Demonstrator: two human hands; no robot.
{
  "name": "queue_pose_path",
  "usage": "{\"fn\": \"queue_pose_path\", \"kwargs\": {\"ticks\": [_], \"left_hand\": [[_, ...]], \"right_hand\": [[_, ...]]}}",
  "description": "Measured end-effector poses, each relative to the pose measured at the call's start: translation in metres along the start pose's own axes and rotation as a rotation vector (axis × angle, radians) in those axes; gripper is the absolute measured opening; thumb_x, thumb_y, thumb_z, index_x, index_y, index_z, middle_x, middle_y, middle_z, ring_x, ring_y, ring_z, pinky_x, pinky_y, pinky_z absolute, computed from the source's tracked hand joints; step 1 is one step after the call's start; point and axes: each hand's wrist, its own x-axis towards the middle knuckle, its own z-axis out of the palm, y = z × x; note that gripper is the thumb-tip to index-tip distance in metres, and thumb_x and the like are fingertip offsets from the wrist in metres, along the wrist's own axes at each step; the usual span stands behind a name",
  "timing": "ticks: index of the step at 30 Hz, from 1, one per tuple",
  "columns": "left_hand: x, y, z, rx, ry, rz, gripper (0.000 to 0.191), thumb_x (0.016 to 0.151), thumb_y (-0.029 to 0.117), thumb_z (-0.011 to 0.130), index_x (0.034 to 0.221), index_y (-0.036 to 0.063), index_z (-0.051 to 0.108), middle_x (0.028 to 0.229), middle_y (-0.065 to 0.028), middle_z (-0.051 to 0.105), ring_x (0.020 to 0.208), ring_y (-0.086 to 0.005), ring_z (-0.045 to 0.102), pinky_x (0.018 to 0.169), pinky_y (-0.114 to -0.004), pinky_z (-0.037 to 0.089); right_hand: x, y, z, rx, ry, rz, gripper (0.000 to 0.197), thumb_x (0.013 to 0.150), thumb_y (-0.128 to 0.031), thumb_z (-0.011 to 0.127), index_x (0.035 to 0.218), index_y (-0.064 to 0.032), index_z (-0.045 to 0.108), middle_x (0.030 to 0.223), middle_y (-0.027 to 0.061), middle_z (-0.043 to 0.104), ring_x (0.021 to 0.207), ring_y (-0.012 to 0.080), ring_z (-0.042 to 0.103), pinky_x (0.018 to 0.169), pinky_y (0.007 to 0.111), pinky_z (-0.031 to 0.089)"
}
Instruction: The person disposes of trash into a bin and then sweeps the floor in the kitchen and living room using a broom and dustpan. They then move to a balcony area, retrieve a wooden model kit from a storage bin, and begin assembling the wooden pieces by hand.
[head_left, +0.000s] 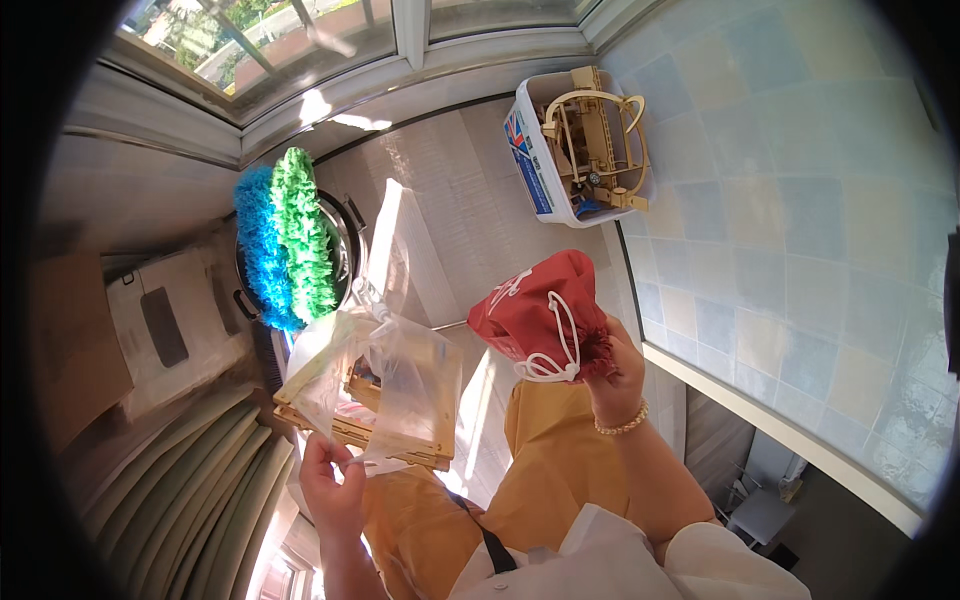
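Observation:
My left hand (334, 480) pinches the edge of a clear plastic bag (409, 375) between thumb and fingers. The bag lies over a light wooden frame (360, 439), and more wooden and coloured pieces show dimly through it. In my right hand (621, 375) is a red fabric drawstring bag (536, 307), gripped near its gathered mouth. Its white cord (559, 345) hangs in loops, and white printing marks its side. What the red bag contains is hidden.
By the tiled wall (750, 210) stands a white plastic tub (536, 180) of wooden model parts. Blue (262, 247) and green (300, 240) fluffy dusters rest on a dark pot (349, 232). Several folded grey-green panels (187, 480) stand at lower left, below a window (315, 45).

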Motion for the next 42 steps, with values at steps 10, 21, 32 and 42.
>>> {"fn": "queue_pose_path", "kwargs": {"ticks": [10, 21, 32, 42], "left_hand": [[0.089, 0.139, 0.227, 0.203, 0.019, 0.517, 0.014, 0.067, -0.011, 0.044, 0.075, -0.0020, 0.050, 0.066, -0.0005, 0.046, 0.058, -0.0048, 0.039, 0.052, -0.016, 0.029], [0.124, 0.131, 0.265, 0.142, 0.078, 0.660, 0.016, 0.070, -0.006, 0.041, 0.083, -0.0011, 0.049, 0.083, -0.0055, 0.050, 0.084, -0.0158, 0.047, 0.084, -0.029, 0.033], [0.106, 0.095, 0.363, 0.402, -0.003, 0.256, 0.014, 0.061, -0.004, 0.055, 0.074, 0.0019, 0.054, 0.061, -0.0012, 0.049, 0.049, -0.0091, 0.040, 0.046, -0.021, 0.032], [0.066, 0.152, 0.449, 0.342, -0.296, 0.691, 0.017, 0.055, 0.002, 0.056, 0.071, 0.0046, 0.050, 0.055, -0.0038, 0.044, 0.045, -0.0160, 0.045, 0.040, -0.026, 0.034]], "right_hand": [[0.099, 0.097, -0.222, 0.135, 0.240, 0.324, 0.017, 0.068, 0.009, 0.046, 0.068, -0.0045, 0.037, 0.060, -0.0032, 0.040, 0.055, 0.0030, 0.034, 0.050, 0.016, 0.031], [0.160, 0.324, -0.218, -0.797, -0.251, 0.741, 0.028, 0.072, -0.005, 0.045, 0.099, -0.0105, 0.052, 0.090, 0.0178, 0.057, 0.086, 0.0315, 0.054, 0.075, 0.037, 0.042], [0.190, 0.218, -0.132, -0.271, -0.664, 0.031, 0.076, 0.062, -0.020, 0.065, 0.125, -0.0082, 0.025, 0.126, 0.0123, 0.028, 0.118, 0.0269, 0.026, 0.096, 0.036, 0.023], [0.167, 0.124, -0.202, 0.796, -0.675, 0.395, 0.089, 0.066, -0.028, 0.062, 0.129, -0.0063, 0.003, 0.132, 0.0147, 0.016, 0.123, 0.0288, 0.016, 0.099, 0.038, 0.014]]}}
